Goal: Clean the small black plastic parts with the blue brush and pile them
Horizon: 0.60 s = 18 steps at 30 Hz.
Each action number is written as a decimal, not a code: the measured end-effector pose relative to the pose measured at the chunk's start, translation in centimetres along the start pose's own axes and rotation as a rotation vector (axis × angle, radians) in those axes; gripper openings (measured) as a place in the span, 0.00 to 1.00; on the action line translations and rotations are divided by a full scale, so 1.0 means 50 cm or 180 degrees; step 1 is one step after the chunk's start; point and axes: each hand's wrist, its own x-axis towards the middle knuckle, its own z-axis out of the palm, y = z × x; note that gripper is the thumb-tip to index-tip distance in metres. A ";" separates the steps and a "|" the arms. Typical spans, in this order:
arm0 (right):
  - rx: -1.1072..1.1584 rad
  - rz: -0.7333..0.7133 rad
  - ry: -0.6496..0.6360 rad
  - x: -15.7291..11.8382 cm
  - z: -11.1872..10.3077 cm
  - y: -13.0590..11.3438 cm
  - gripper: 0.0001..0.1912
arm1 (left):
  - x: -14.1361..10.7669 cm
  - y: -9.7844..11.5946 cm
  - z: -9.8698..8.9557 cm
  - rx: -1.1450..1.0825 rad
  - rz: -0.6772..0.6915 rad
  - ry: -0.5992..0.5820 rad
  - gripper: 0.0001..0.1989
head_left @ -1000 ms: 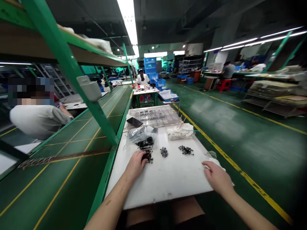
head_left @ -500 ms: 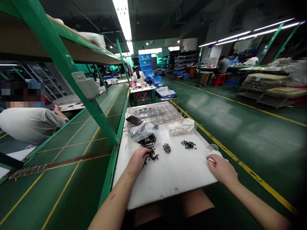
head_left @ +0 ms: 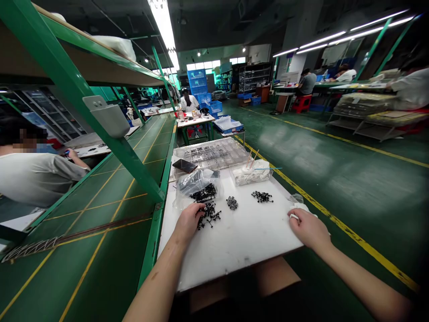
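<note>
The left hand [head_left: 188, 221] bends its fingers at the edge of a loose black pile [head_left: 210, 215] on the table [head_left: 248, 239]; whether it grips a part, I cannot tell. The right hand [head_left: 311, 228], at the table's right edge, pinches a white piece [head_left: 294, 216]. Beyond the black pile lies an open bag [head_left: 191, 182], with a grey pile [head_left: 231, 203] to its right, then a phone [head_left: 184, 166] and a tray [head_left: 239, 151].
</note>
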 end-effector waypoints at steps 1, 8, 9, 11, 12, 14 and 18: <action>0.0000 0.0003 0.0006 -0.001 0.001 0.000 0.15 | 0.001 -0.001 0.001 -0.0033 0.0008 0.0003 0.14; 0.0002 -0.0021 0.0023 -0.004 0.002 0.001 0.15 | 0.005 -0.006 0.001 -0.0419 0.0014 0.0105 0.14; 0.0000 -0.0021 0.0018 -0.004 0.002 0.002 0.15 | 0.006 -0.006 0.000 -0.0492 -0.0028 0.0147 0.14; -0.0003 -0.0019 0.0007 -0.004 0.002 0.002 0.15 | 0.007 -0.006 -0.001 -0.0654 -0.0147 0.0234 0.14; -0.0002 -0.0017 0.0005 -0.004 0.002 0.002 0.15 | 0.006 -0.006 -0.001 -0.0744 -0.0221 0.0274 0.14; 0.0004 -0.0015 0.0002 -0.004 0.001 0.001 0.16 | 0.005 -0.006 -0.001 -0.0950 -0.0384 0.0354 0.14; 0.0024 0.0010 -0.0001 -0.004 0.000 0.001 0.16 | -0.001 -0.010 0.004 -0.1458 -0.0707 0.0526 0.14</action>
